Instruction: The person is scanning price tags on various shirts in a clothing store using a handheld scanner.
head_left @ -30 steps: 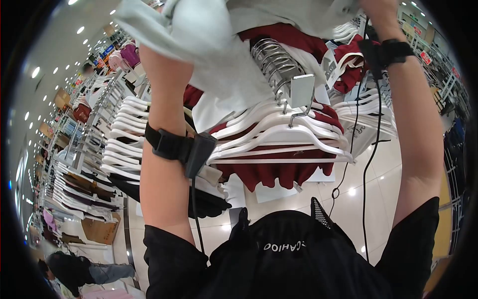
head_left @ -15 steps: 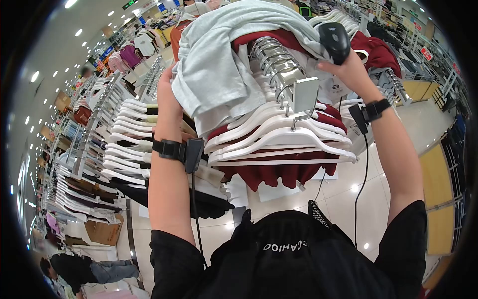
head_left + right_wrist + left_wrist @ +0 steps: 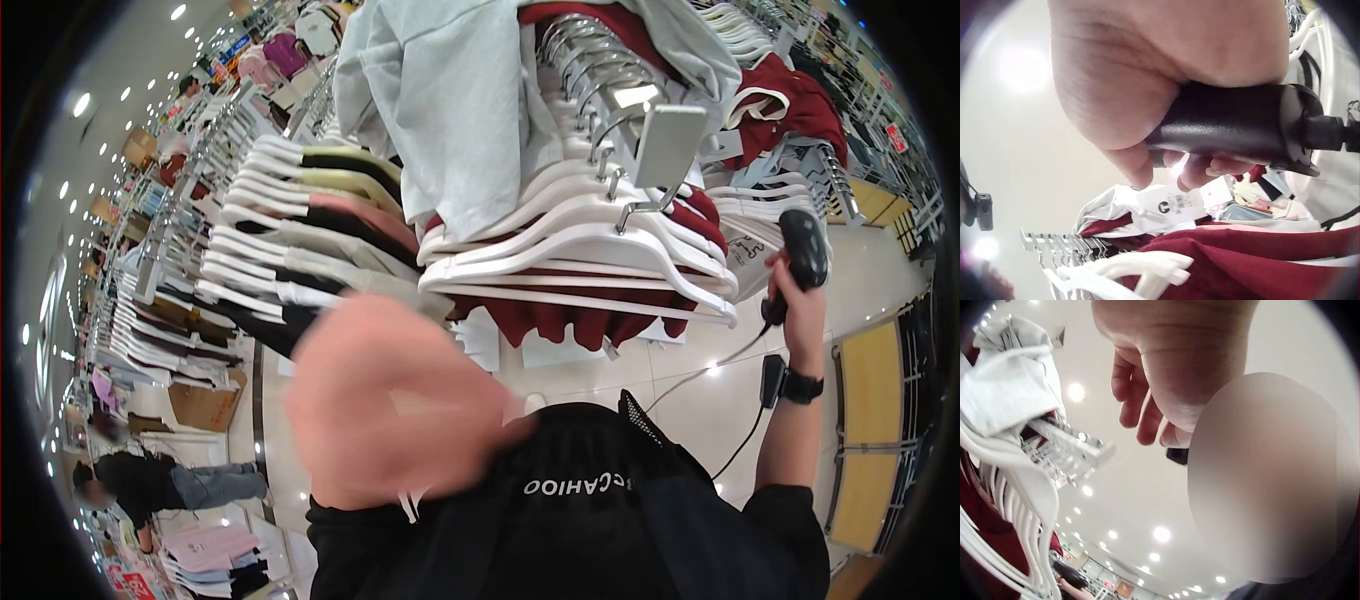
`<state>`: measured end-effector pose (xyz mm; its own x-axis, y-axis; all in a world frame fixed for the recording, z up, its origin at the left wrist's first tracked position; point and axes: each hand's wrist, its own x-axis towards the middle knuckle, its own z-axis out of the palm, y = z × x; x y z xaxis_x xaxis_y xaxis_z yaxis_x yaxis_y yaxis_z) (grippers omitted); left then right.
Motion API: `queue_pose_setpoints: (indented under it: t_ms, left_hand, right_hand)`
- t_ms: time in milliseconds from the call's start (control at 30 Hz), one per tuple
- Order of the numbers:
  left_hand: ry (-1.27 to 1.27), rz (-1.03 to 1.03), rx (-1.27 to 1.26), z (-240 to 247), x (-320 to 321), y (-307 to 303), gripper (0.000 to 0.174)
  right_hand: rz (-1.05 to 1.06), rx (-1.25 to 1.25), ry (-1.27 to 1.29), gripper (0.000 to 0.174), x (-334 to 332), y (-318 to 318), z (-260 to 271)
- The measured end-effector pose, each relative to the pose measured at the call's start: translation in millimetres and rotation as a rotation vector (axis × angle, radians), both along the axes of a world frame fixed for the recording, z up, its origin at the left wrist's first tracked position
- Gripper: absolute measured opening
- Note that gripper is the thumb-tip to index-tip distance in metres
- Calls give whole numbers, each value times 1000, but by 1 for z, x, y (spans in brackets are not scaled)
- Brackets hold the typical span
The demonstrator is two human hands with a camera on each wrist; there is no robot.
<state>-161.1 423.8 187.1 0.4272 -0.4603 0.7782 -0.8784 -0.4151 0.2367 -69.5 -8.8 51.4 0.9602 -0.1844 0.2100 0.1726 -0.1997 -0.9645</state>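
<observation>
Blurred and close to the head camera is my left hand (image 3: 395, 405); in the left wrist view its fingers (image 3: 1137, 403) hang loosely bent, with a small black object (image 3: 1177, 455) by the fingertips, its contact unclear. Out to the right, my right hand (image 3: 803, 315) grips a black handheld device (image 3: 804, 247). The right wrist view has its dark handle (image 3: 1229, 122) within the hand (image 3: 1147, 69). A light grey garment (image 3: 450, 100) drapes over the front rack, above white hangers (image 3: 580, 250) holding dark red clothes (image 3: 620, 322). A white tag (image 3: 1163, 206) shows below the right hand.
The metal rack's squared end (image 3: 670, 147) points toward me. Left of it hang several more garments on white hangers (image 3: 255, 225); another rack (image 3: 840, 190) stands at right. A cable (image 3: 740, 445) hangs by my right arm. A person (image 3: 140, 485) is at lower left.
Both hands have left the grey garment, which lay bunched and now hangs lower over the rack. My left hand came back toward the head camera; my right moved down and right with the device.
</observation>
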Motion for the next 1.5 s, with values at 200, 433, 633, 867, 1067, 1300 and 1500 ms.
queue_pose_setpoints:
  t_ms: [200,433,633,867,1067,1300,1500]
  left_hand:
    - [-418,-345,-242,-26,1,-84,25]
    - [-233,-135,-269,-44,-29,-129,21]
    - [-322,1,-177,-50,-39,-128,16]
    - [1,-190,115,-60,-41,-45,17]
    - [140,1,199,-97,-43,72,27]
    - [366,397,149,-136,-59,245,22]
    - [244,737,10,-167,-53,348,21]
  right_hand:
    - [-13,-7,239,20,-39,0,-70]
    - [102,-32,414,19,-67,10,-123]
    - [146,-130,518,18,-87,13,-157]
    - [413,-294,767,28,-104,65,-168]
    - [588,-277,630,28,-110,166,-138]
    - [606,-144,551,23,-119,295,-97]
    - [559,94,329,45,-131,354,-50]
